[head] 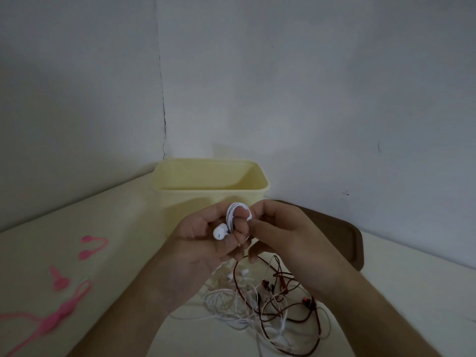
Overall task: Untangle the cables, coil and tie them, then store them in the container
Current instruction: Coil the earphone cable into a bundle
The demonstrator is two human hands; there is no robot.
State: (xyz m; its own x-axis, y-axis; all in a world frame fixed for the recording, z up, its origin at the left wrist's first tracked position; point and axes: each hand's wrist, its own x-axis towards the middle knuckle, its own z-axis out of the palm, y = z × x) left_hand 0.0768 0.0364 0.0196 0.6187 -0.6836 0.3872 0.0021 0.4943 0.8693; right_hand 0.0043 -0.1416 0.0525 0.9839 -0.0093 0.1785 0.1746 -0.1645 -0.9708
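Note:
My left hand [203,243] holds a white earphone cable [233,213], wound in loops around its raised fingers, with a white earbud [219,232] sticking out at the palm. My right hand [280,228] pinches the same white cable at the right side of the coil. Both hands hover in front of the open pale yellow container [180,186]. Below them on the table lies a tangle of white and dark red cables [270,305], with the white cable trailing down into it.
Several pink silicone cable ties [61,313] lie on the cream table [116,228] at the left. A dark brown tray or lid [353,240] lies behind my right hand. White walls meet in a corner just behind the container.

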